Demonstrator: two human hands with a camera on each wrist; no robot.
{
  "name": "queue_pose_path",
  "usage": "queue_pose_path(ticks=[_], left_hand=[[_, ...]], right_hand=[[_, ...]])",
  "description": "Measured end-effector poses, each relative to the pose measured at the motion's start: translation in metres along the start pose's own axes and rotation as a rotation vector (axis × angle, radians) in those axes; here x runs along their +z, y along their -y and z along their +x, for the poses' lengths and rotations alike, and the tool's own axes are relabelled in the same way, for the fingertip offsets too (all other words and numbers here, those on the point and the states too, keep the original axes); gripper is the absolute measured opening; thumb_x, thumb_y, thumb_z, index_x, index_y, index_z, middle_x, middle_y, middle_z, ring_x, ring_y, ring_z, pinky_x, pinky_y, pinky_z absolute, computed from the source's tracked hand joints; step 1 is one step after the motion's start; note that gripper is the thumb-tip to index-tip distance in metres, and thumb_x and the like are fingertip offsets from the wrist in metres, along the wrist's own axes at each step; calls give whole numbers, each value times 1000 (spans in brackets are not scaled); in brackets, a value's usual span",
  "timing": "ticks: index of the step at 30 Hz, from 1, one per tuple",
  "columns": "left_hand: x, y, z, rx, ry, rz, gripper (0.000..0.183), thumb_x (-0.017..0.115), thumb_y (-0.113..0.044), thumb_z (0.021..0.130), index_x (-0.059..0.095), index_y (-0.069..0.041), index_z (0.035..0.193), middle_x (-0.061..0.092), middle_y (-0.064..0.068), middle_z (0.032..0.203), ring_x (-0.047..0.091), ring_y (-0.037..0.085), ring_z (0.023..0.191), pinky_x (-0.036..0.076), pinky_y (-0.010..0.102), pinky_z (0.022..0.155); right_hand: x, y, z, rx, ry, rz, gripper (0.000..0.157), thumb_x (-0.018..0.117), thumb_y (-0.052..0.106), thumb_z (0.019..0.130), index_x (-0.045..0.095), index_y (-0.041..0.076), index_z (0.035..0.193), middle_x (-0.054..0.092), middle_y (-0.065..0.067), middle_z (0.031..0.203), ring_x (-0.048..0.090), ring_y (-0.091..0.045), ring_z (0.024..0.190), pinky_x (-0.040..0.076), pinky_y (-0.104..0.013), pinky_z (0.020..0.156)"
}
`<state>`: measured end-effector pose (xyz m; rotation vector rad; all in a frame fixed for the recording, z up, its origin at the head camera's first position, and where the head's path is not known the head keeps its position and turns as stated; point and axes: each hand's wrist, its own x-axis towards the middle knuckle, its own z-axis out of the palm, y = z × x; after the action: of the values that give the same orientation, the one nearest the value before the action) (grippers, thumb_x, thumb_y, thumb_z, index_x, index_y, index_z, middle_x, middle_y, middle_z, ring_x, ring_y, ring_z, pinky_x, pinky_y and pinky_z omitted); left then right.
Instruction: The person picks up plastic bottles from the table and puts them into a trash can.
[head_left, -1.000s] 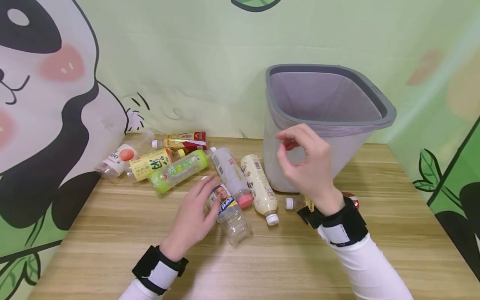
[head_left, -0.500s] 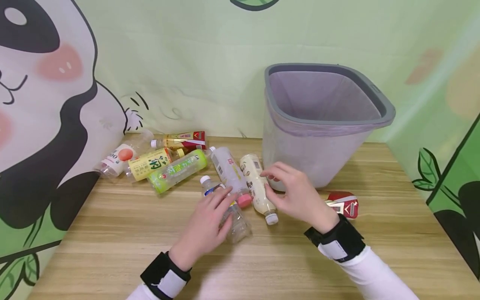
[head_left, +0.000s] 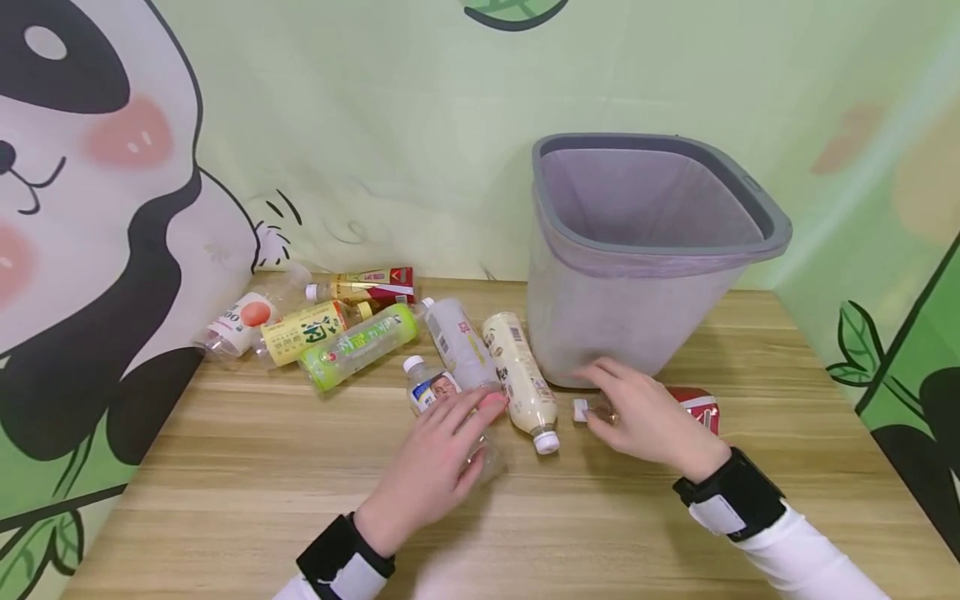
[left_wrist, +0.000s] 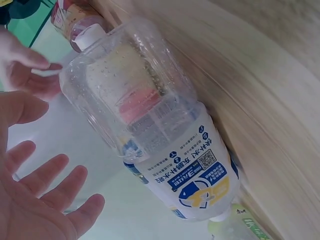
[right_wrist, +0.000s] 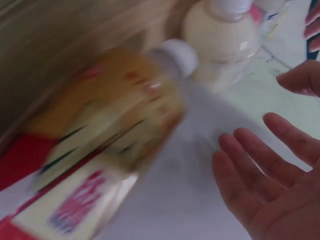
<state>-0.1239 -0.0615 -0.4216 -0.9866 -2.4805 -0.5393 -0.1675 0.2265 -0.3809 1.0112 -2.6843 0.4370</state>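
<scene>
My left hand (head_left: 427,471) hovers with relaxed fingers over a clear plastic bottle (head_left: 432,386) that has a white cap and a blue-and-white label. In the left wrist view a gap shows between the fingers and this clear bottle (left_wrist: 165,130). At right, my right hand (head_left: 648,421) is above a lying drink bottle (head_left: 699,407) with a red and gold label, covering its middle. The right wrist view has that drink bottle (right_wrist: 110,125) blurred, with the spread fingers apart from it. Between the hands lie a cream bottle (head_left: 522,379) with a white cap and a greyish bottle (head_left: 459,342) with a pink cap.
A grey trash bin (head_left: 600,308) with a purple liner stands behind the right hand. At the back left lie a green-labelled bottle (head_left: 360,346), a yellow-labelled bottle (head_left: 303,333), a red-and-gold bottle (head_left: 371,286) and a peach-labelled bottle (head_left: 243,321) on the wooden table (head_left: 247,483).
My right hand has come down from in front of the bin, passed by the cream bottle, and moved right over the red-and-gold bottle. My left hand has shifted slightly right over the clear bottle.
</scene>
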Motion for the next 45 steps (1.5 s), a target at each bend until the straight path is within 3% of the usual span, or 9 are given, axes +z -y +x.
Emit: queue_pose_path(ticks=[8,16,24,34,45], left_hand=[[0,-2,0,2,10,-19,58,64,-18,84,45,-13,139,44,10,143,42,26,128,35,50,106],[1,0,-2,-1,18,-12,61,64,-18,83,43,-15,140,42,8,145,43,26,127,34,48,107],[1,-1,-2,-11,33,-24,63,63,-19,85,39,-18,143,40,7,146,42,25,127,34,47,108],[1,-3,-2,-15,31,-32,60,63,-19,85,43,-15,141,38,7,147,40,24,130,36,45,106],[2,-3,-2,-1,6,-47,59,65,-17,83,46,-13,139,36,7,149,38,23,132,37,46,105]], right_hand=[[1,-35,-31,53,15,-78,56,75,25,73,57,3,121,57,-11,110,57,-26,99,52,-44,82],[7,-53,-50,136,75,-133,70,79,33,70,53,0,126,57,-18,116,59,-36,98,52,-52,76],[13,-52,-59,171,141,-136,77,79,37,69,50,3,132,57,-20,118,59,-37,99,51,-53,75],[14,-45,-67,179,187,-122,85,80,40,65,46,10,136,60,-16,112,61,-26,86,52,-44,63],[13,-41,-70,239,191,-13,81,77,45,71,44,12,137,60,-9,109,56,-15,79,47,-30,60]])
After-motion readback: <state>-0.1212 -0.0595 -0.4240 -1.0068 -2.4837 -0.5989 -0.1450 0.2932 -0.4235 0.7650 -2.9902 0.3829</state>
